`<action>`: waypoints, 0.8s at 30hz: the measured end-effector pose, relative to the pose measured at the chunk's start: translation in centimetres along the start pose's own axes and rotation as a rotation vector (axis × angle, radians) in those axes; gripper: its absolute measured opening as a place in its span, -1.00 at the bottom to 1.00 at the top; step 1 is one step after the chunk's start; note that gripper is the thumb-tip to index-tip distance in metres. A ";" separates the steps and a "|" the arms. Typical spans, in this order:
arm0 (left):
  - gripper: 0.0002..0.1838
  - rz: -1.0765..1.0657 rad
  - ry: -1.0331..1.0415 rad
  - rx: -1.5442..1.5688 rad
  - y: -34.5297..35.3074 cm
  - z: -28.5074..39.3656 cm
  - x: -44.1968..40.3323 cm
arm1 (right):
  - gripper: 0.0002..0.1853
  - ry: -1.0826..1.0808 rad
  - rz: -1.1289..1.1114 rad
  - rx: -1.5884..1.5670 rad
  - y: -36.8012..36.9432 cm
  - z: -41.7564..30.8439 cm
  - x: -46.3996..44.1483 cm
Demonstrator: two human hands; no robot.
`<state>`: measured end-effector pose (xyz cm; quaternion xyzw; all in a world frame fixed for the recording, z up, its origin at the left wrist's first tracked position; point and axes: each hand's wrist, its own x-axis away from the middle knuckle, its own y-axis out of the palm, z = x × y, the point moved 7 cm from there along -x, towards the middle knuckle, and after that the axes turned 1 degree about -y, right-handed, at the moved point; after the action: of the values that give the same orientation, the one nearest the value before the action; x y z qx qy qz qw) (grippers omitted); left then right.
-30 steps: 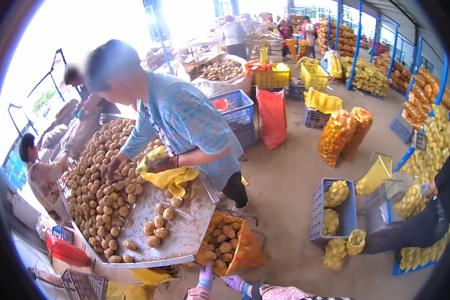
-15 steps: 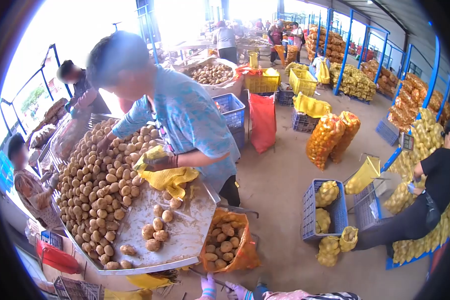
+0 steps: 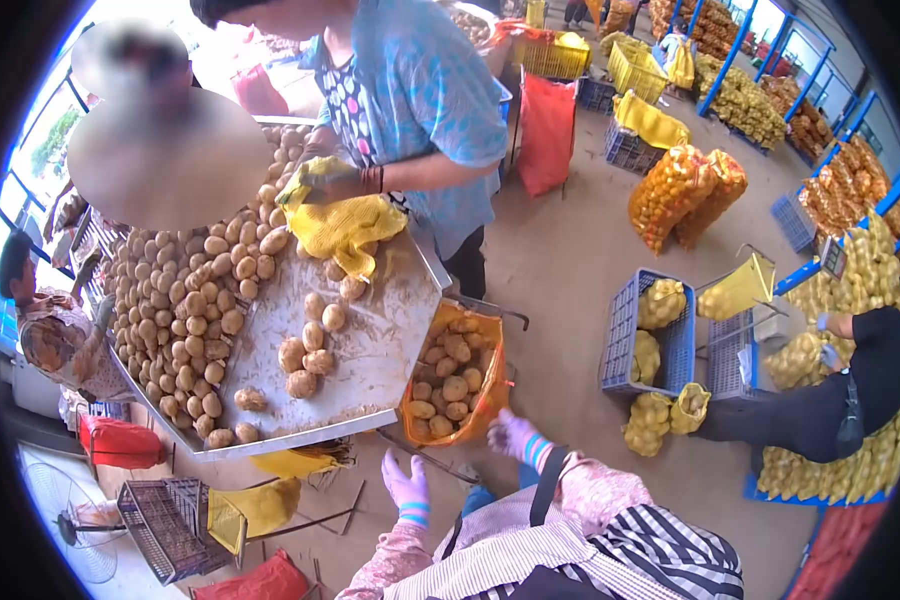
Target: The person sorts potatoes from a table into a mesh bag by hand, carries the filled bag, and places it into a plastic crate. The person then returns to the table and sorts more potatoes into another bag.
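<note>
My left hand (image 3: 405,484), in a lavender glove with a striped cuff, is raised below the sorting table (image 3: 365,370), fingers apart and holding nothing. My right hand (image 3: 513,437), gloved alike, is open by the lower right rim of an orange mesh bag (image 3: 498,392). Whether its fingertips touch the bag I cannot tell. Potatoes (image 3: 448,385) fill much of this bag, which hangs open at the table's edge. On the metal tabletop lie a few loose potatoes (image 3: 310,345), with a large heap (image 3: 185,320) at the left.
Across the table, a person in a blue shirt (image 3: 420,90) holds a yellow mesh bag (image 3: 345,230). To the right stand a blue crate (image 3: 635,340) with filled bags and two full orange bags (image 3: 675,195). A dark crate (image 3: 170,530) and a fan (image 3: 70,525) are lower left.
My view has tipped downward, bringing my arms and apron into sight. My hands, earlier low by a dark bar, are now raised and apart. The person opposite has straightened somewhat.
</note>
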<state>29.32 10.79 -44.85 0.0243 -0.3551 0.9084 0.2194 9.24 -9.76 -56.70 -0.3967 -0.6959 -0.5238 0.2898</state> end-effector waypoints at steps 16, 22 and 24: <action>-0.14 -0.357 0.230 -0.325 19.7 14.1 -3.2 | -0.61 0.107 0.015 -0.253 3.8 -21.2 -10.8; -0.31 -0.461 0.087 -0.453 23.5 13.1 -5.0 | -0.82 -0.035 0.150 0.213 2.8 -22.1 -11.7; -0.43 -0.465 0.125 -0.376 23.7 12.3 -5.3 | -0.54 -0.176 0.181 0.236 3.0 -22.7 -10.8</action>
<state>22.90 -14.81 -51.78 0.0081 -0.4876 0.7520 0.4435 17.11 -33.79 -57.62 -0.4652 -0.7367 -0.3734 0.3185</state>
